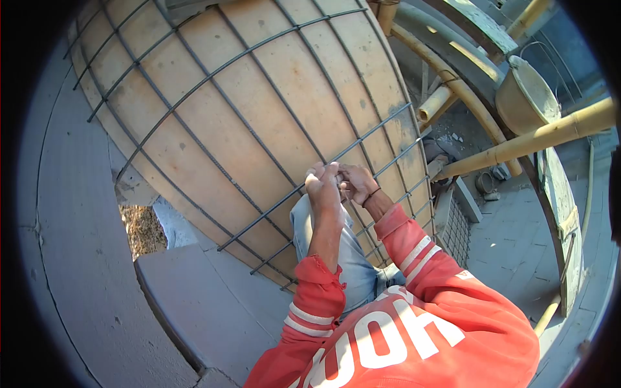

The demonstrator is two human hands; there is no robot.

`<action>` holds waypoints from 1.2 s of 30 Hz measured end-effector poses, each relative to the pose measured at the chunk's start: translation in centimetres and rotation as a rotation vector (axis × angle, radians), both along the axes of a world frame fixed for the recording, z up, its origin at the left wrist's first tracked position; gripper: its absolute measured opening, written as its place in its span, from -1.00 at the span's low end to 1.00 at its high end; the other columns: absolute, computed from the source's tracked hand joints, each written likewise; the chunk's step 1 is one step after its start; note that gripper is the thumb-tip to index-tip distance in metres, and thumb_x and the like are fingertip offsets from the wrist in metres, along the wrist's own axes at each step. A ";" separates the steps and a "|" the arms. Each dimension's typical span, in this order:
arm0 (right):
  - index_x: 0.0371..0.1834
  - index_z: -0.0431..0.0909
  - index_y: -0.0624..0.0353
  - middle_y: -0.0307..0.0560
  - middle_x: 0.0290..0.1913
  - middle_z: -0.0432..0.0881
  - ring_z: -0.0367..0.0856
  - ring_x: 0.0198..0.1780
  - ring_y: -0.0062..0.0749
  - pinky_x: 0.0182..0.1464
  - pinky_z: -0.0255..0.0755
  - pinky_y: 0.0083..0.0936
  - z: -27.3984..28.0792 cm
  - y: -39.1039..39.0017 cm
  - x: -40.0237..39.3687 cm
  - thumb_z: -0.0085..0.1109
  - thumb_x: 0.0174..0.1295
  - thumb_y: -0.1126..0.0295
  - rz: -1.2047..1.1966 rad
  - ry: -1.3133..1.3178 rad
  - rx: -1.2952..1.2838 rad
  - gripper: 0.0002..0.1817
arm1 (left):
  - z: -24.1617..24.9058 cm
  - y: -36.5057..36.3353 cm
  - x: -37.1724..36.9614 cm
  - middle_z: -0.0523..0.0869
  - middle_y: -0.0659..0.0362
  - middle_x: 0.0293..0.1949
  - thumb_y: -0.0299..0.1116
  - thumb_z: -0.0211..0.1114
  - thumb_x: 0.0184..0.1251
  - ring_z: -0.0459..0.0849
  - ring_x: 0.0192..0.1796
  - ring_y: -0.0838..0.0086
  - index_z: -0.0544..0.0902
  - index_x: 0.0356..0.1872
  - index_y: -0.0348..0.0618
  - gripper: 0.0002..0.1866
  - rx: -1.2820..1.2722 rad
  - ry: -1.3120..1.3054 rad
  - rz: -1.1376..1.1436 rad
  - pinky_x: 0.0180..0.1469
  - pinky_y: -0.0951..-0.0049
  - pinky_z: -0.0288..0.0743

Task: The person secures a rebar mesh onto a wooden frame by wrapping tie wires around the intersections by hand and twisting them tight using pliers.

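Both hands meet close together over the grid of dark steel bars (244,121), near a bar crossing. My left hand (323,183) has its fingers bent and pressed together at the fingertips. Just beside it, my right hand (356,182), with a dark band at the wrist, also has curled fingers. Anything between the fingers is too small to make out. The grid lies over a curved tan panel (220,152), and a long bar (259,221) passes beside my left hand. Jeans-covered legs (352,252) show below the hands.
Bamboo poles (530,140) and a curved board (559,213) stand at the right, with a bucket (527,96) beside them. A floor (504,239) lies lower down there. At the left are grey slabs (84,213) with an opening (143,229) between them.
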State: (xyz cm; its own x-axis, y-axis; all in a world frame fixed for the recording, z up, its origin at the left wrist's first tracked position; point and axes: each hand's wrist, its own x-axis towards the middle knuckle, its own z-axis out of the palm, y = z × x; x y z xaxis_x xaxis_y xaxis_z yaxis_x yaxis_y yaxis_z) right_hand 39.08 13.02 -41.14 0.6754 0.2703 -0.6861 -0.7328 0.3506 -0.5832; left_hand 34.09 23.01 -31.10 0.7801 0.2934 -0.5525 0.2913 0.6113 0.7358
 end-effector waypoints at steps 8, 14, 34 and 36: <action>-0.23 0.69 0.31 -0.12 -0.49 0.71 0.67 -0.50 -0.53 -0.49 0.49 -0.54 5.9 -16.9 -5.1 0.26 0.35 0.28 -0.179 -0.664 -0.871 -0.75 | -8.0 -4.0 2.0 0.62 0.15 -0.05 -0.03 0.16 0.54 0.63 -0.06 0.34 0.47 0.17 -0.16 -0.56 -0.243 0.277 0.161 0.01 0.23 0.52; -0.28 0.73 0.09 -0.06 -0.33 0.78 0.78 -0.28 -0.16 -0.19 0.58 -0.26 9.8 -45.2 -11.3 0.25 0.26 0.24 -1.141 -0.473 -1.978 -0.82 | -11.0 -3.1 3.7 0.48 0.33 -0.35 0.10 0.11 0.60 0.49 -0.39 0.52 0.56 0.11 0.01 -0.59 -0.415 0.180 0.136 -0.39 0.49 0.42; -0.04 0.76 -0.14 0.13 0.05 0.75 0.71 0.11 0.10 0.17 0.55 -0.09 14.2 -83.0 -34.3 0.27 0.16 0.01 -0.819 0.433 -2.071 -0.64 | -10.6 -3.8 1.9 0.21 0.42 -0.61 -0.05 0.15 0.63 0.12 -0.67 0.69 0.54 0.20 -0.17 -0.59 0.115 -0.036 -0.091 -0.63 0.61 0.12; 0.07 0.70 -0.20 0.09 0.15 0.69 0.64 0.20 0.08 0.22 0.51 -0.01 15.7 -81.9 -34.5 0.26 0.17 0.00 -0.806 0.495 -2.164 -0.59 | -11.6 -3.0 1.9 0.20 0.42 -0.62 -0.04 0.13 0.64 0.13 -0.68 0.69 0.53 0.21 -0.17 -0.58 0.086 -0.046 -0.055 -0.64 0.62 0.12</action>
State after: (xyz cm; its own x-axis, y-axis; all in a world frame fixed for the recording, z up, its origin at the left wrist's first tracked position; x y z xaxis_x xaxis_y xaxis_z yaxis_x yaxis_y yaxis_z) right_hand 4.60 -68.91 -25.40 -0.0022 -0.9139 0.4059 -0.9607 -0.1107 -0.2544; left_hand 35.95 20.01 -42.66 0.8202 0.2946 -0.4904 0.2873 0.5292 0.7984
